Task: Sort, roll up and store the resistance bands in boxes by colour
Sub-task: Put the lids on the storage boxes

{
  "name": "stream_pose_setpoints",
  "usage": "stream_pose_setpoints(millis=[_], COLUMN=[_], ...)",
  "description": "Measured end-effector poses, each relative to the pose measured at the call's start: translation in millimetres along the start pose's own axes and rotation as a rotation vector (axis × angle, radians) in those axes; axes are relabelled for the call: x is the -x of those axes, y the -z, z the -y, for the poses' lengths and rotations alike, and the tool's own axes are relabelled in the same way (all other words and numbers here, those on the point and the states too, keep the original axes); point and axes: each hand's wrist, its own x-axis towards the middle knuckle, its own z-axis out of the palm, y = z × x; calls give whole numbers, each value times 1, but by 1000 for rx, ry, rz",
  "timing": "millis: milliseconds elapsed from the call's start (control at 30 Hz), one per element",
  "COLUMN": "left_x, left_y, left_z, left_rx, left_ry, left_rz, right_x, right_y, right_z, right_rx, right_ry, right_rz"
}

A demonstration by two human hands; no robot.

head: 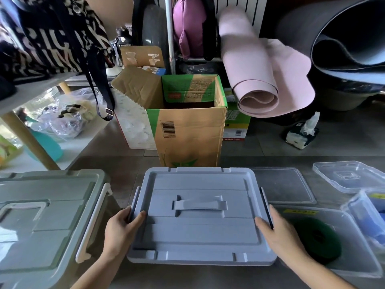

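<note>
2 hands on 1 closed blue lidded box [200,226].

The left hand [121,228] and right hand [279,232] each grip a side of the box, fingers curled round its clasp and thumb on the lid. Just right of the right hand, 1 rolled green band [320,240] lies in 1 clear box [352,265]. Further right is a 2nd clear box [362,207] with blue contents. Beyond them lie 2 loose clear lids [281,184]. Left of the left hand stands 1 grey-green lidded box [41,215].
</note>
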Motion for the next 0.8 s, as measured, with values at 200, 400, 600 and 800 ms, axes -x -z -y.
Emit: stream_pose_setpoints(millis=[200, 400, 600, 800], left_x=[0, 1, -3, 23], left_y=[3, 7, -44, -149], left_z=[-6, -18, -88, -173], left_rx=[-208, -428, -598, -715], left_ry=[-95, -134, -396, -654], left_rz=[-62, -39, 324, 669], right_x=[-7, -13, -16, -21], right_y=[-3, -8, 9, 25], right_z=[12, 14, 23, 25], right_rx=[200, 358, 311, 192], right_ry=[4, 57, 37, 9], right_rz=[-21, -59, 129, 316])
